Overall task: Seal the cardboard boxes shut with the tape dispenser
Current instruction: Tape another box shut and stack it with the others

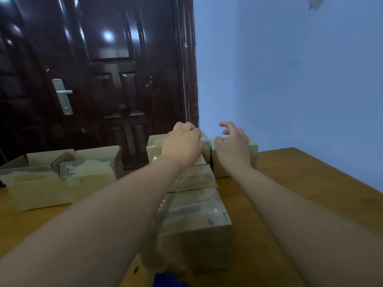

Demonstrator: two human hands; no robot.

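Reaching forward over the wooden tabletop, both bare forearms stretched toward its far edge. The left hand hung knuckles-up over the far box, its fingers curled down past that box's back edge; whether they gripped anything could not be told. The right hand hovered over the right-hand box, fingers apart and loosely bent, holding nothing. Three closed cardboard boxes lay end to end between the arms, the nearest box, the middle box and the far box, their long axes running from the near edge toward the far edge. Glossy clear tape covered their tops, with a printed label under it on the nearest. The right-hand box sat just beside the far one. An open carton of flat cardboard pieces stood toward the left edge.
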